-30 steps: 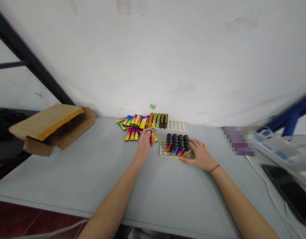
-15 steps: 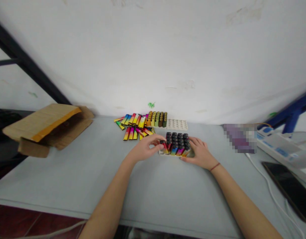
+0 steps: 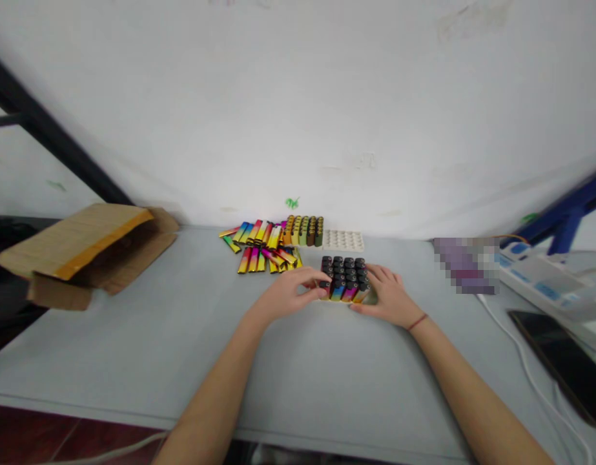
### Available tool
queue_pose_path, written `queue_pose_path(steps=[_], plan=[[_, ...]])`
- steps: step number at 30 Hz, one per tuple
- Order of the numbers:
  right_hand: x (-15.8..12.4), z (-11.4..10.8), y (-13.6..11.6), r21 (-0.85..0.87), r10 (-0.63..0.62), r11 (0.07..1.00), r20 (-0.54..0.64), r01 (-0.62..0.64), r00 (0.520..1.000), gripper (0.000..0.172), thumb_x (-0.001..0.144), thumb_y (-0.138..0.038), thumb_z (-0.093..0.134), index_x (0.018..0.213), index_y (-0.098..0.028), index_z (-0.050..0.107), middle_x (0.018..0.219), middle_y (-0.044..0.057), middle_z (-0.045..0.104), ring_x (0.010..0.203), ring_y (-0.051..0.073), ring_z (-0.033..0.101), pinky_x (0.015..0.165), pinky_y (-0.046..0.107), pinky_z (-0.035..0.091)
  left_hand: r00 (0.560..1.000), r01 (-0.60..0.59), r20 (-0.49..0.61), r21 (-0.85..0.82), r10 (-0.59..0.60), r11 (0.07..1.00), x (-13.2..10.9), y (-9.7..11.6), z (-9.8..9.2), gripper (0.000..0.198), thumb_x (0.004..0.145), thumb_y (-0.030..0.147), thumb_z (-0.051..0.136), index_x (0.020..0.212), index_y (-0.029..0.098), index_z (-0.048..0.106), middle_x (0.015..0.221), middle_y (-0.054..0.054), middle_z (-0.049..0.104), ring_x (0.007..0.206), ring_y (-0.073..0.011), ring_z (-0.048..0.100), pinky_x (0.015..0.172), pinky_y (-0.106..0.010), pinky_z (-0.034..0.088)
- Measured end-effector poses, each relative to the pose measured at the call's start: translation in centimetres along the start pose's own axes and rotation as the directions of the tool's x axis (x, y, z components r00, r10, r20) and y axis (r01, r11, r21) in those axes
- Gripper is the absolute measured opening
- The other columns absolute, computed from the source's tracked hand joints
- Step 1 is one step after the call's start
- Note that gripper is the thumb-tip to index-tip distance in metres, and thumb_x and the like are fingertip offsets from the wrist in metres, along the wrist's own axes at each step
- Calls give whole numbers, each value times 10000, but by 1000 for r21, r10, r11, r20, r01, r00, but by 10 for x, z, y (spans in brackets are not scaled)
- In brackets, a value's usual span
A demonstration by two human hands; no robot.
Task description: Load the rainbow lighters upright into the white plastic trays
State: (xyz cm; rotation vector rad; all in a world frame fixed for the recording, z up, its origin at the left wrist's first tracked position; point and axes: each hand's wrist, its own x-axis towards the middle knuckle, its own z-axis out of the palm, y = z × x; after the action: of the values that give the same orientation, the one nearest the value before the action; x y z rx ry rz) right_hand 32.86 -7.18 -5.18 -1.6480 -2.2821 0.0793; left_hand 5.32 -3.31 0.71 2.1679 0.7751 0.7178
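Observation:
Between my hands stands a white tray (image 3: 330,302) filled with rows of upright cigarette lighters (image 3: 350,278), black-capped with shiny multicoloured bodies. At its near left corner my left hand (image 3: 290,294) pinches a red lighter (image 3: 324,285) between thumb and fingers. That lighter stands close against its neighbours; its lower end is hard to see. My right hand (image 3: 387,297) curves round the right side of the tray, thumb along the front edge and fingers against the lighters, gripping it.
Behind lie a pile of shiny multicoloured lighters (image 3: 261,242), a block of upright gold-topped lighters (image 3: 303,231) and a white tray with holes (image 3: 343,240). An opened cardboard box (image 3: 84,245) sits left. At right are a power strip (image 3: 540,284), a phone (image 3: 559,361) and a white cable (image 3: 520,355).
My left hand has moved slightly right with the red lighter, closing the gap to the other lighters in the row. My right hand stays at the tray.

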Motion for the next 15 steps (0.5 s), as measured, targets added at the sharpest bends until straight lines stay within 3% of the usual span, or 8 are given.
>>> queue_pose_path(steps=[6,12,15], plan=[[0,-1,0,13,3,1000,11,-3,1000,780,777,-658,662,1373,-167,550,1425,185,553,1271,372,500,1010,527,412,999,6,-46,81,-2,997,-1,-1,3,195,888,299,625,1061,216,659,983,-21,700,799,-137,640,814,-283,532],[0,0,0,11,8,1000,6,-8,1000,758,776,-663,660,1352,-179,563,1428,184,552,1271,373,498,1010,531,406,986,-126,-91,157,142,980,-2,0,5,131,902,298,632,955,194,692,976,-51,654,844,-138,621,825,-267,509],[0,-1,0,11,6,1000,16,-6,1000,762,780,-657,660,1364,-178,554,1427,185,552,1276,374,495,1013,530,408,987,-79,-123,170,101,982,-1,0,4,180,919,336,593,956,196,700,962,-56,678,800,-144,611,763,-260,502]])
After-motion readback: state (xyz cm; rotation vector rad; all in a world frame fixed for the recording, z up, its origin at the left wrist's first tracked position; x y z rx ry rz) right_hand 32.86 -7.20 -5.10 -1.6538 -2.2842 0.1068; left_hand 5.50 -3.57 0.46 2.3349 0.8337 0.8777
